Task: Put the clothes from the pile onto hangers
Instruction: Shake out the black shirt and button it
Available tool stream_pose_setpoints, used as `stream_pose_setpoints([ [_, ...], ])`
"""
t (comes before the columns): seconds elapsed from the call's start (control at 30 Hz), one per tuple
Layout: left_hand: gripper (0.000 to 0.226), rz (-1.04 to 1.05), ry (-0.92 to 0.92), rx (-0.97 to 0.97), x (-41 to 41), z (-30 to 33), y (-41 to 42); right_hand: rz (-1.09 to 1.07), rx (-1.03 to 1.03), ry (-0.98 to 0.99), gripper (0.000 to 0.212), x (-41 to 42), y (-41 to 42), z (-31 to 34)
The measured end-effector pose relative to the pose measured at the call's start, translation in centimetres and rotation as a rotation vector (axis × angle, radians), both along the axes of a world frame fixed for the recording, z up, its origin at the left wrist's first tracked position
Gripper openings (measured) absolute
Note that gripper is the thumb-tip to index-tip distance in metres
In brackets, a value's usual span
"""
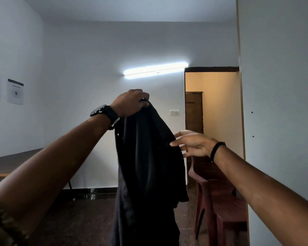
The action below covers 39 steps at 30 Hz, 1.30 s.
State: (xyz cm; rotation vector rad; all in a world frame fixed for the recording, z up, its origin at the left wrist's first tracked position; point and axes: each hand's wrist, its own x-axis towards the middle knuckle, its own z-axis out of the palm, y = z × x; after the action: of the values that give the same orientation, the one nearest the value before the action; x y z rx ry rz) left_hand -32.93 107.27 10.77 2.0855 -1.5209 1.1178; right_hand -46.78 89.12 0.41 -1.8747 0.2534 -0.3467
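Hanging in mid-air at the centre of the view, a dark shirt [149, 166] drapes straight down from the left hand [130, 102], whose fingers [144, 103] are curled round the top of the cloth, gripping it at what looks like the collar, though the fabric is too dark to be sure of that, or of whether a hanger is inside. A black wristwatch [105, 112] sits on that wrist. The right hand [192, 143] reaches in from the right at shoulder level of the garment, its fingers [178, 135] loosely spread and straight, the thumb tip touching the shirt's right edge without closing on it. A thin black band [218, 150] circles the right wrist. The shirt touches no surface; its lower part falls out of the bottom of the frame, above a dark floor [89, 215]. Behind it, a lit tube lamp [156, 70] is fixed to the pale back wall, with a switch plate [174, 112] just below and to the right. A bench [12, 162] stands against the left wall, only its near corner showing, under two printed sheets [15, 91]. To the right of the shirt stands a reddish-brown plastic chair [217, 197], beside an open doorway [213, 107] into a yellow-lit passage.
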Motion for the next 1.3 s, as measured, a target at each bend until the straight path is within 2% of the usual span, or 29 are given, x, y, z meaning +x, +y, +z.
stream_pose_setpoints([
  [0.03,0.013,-0.016,0.039,-0.009,0.3,0.1,0.2,0.009,-0.001,0.042,0.012,-0.1,-0.3,-0.2],
  [0.1,0.015,-0.041,0.092,-0.027,0.8,0.2,0.5,0.025,0.028,0.062,0.016,-0.2,-1.0,-0.4],
  [0.2,0.031,-0.062,0.139,-0.036,0.7,-0.2,0.3,0.013,0.166,-0.081,0.025,-0.7,-1.6,0.5],
  [0.27,0.03,-0.106,0.184,-0.026,0.5,-0.2,0.0,-0.041,0.223,-0.202,0.02,-1.7,-1.0,1.7],
  [0.3,0.025,-0.132,0.203,-0.012,0.6,-0.1,0.0,-0.08,0.185,-0.25,0.016,-2.3,-0.6,2.2],
  [0.37,0.008,-0.166,0.202,0.036,0.6,0.4,0.1,-0.16,-0.055,-0.337,0.023,-3.3,-0.6,3.1],
  [0.4,0.007,-0.172,0.19,0.059,0.5,0.6,0.2,-0.187,-0.209,-0.368,0.031,-3.6,-0.7,3.4],
  [0.5,0.016,-0.186,0.187,0.051,0.3,1.1,0.2,-0.28,-0.768,-0.295,0.042,-3.8,-1.6,3.5],
  [0.57,0.019,-0.201,0.188,0.007,-0.1,1.1,-0.3,-0.339,-0.99,-0.232,0.046,-3.4,-1.7,3.4],
  [0.7,0.016,-0.226,0.165,-0.091,0.0,1.3,-0.4,-0.339,-0.925,-0.216,0.034,-3.5,-2.1,3.5],
  [0.97,0.007,-0.235,0.125,-0.128,-0.6,1.2,-0.6,-0.212,-0.826,0.181,0.027,-4.6,-1.3,5.2],
  [1.03,0.017,-0.234,0.084,-0.108,-0.6,1.1,-0.8,-0.125,-0.714,0.284,0.024,-5.2,-1.0,5.7],
  [1.13,0.033,-0.095,-0.078,-0.014,-0.9,1.1,-0.7,0.048,-0.547,0.362,0.029,-6.4,-1.2,6.9],
  [1.2,0.035,-0.035,-0.11,0.005,-0.7,1.5,-0.2,-0.023,-0.537,0.276,0.033,-6.9,-1.4,7.7],
  [1.23,0.034,-0.015,-0.114,0.002,-0.6,1.8,0.0,-0.142,-0.598,0.162,0.03,-6.9,-1.4,7.9],
  [1.3,0.035,0.014,-0.125,-0.021,-0.5,2.5,0.2,-0.495,-0.811,-0.195,0.021,-6.5,-1.4,8.3],
])
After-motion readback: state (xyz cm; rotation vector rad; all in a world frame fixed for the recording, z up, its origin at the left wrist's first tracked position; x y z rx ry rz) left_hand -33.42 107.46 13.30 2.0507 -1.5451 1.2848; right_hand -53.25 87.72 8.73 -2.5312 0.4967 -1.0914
